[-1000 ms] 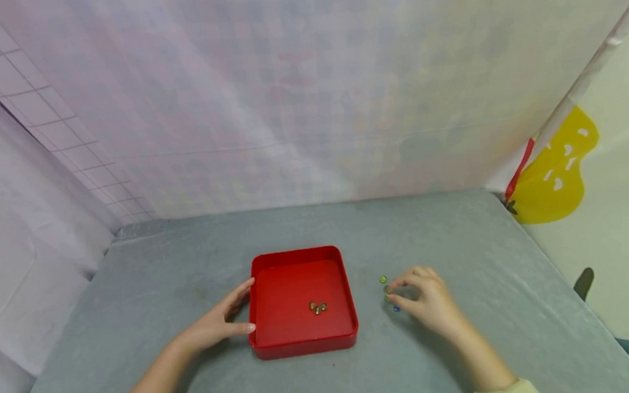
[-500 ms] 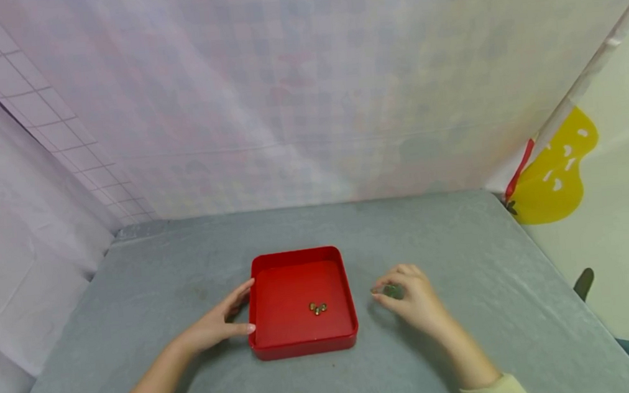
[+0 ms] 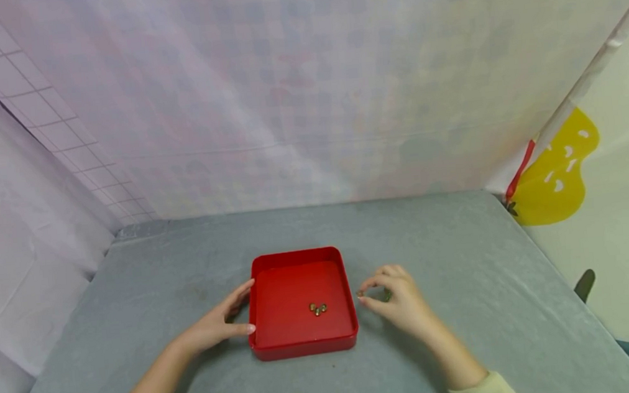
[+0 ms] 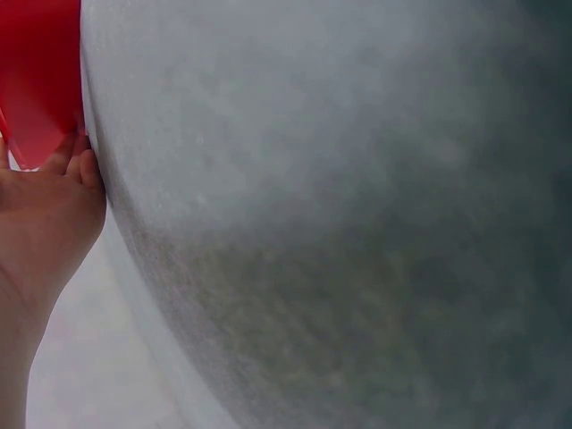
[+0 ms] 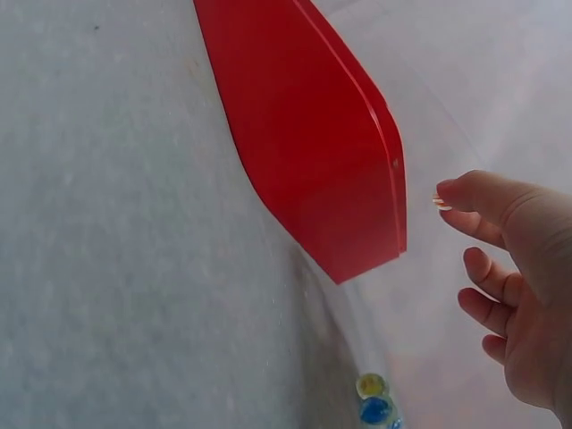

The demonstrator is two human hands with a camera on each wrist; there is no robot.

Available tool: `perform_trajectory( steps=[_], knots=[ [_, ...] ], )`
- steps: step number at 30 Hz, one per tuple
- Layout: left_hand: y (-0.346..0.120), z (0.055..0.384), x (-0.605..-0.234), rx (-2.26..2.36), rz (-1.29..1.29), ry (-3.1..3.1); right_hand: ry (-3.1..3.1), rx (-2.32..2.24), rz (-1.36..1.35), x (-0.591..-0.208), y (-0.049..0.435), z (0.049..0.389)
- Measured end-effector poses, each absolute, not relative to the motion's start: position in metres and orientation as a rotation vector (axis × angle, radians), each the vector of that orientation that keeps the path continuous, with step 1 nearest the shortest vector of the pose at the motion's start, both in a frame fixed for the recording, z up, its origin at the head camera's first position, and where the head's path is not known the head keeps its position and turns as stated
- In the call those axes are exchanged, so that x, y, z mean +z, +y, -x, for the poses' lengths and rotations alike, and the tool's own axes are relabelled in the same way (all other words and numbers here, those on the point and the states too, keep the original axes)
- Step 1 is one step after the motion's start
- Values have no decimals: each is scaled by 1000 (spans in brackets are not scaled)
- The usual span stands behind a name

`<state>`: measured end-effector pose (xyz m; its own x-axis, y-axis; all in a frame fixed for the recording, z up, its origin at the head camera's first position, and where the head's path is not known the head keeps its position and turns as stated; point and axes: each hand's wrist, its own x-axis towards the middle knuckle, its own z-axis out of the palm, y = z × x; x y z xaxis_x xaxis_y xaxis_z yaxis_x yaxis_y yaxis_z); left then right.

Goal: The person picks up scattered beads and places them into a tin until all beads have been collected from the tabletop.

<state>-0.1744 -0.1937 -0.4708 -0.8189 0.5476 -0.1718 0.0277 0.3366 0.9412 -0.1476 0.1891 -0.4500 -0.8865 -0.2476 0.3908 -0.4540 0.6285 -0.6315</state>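
Observation:
A shallow red square tray (image 3: 305,348) sits on the grey cloth, with 3 brownish-gold marbles (image 3: 317,310) on its floor. My left hand (image 3: 213,322) rests against the tray's left wall, its thumb and fingers spread and fairly straight. Just right of the tray, my right hand (image 3: 399,301) pinches a small marble (image 5: 441,203) between thumb and forefinger. White and orange streaks show on it in the right wrist view. Behind that hand a green marble (image 3: 388,294) shows through the gap of the fingers. Yellow-green (image 5: 371,385) and blue marbles (image 5: 375,410) lie on the cloth below it.
The grey cloth (image 3: 196,250) covers the whole table. A pale checked curtain (image 3: 295,98) hangs behind it, and white sheeting (image 3: 7,217) stands on the left. On the right hangs a light cloth with a yellow printed shape (image 3: 557,181).
My right hand has lifted a marble from the small group on the right and carried it left to near the tray's right wall. The left hand and tray have stayed put.

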Motion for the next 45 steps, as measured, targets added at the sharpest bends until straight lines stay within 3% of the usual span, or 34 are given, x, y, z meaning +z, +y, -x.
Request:
perform_trajectory(
  steps=[45],
  knots=[
    [-193, 175, -472, 1493, -493, 2148, -2598, 1139, -716, -452, 151, 146]
  ],
)
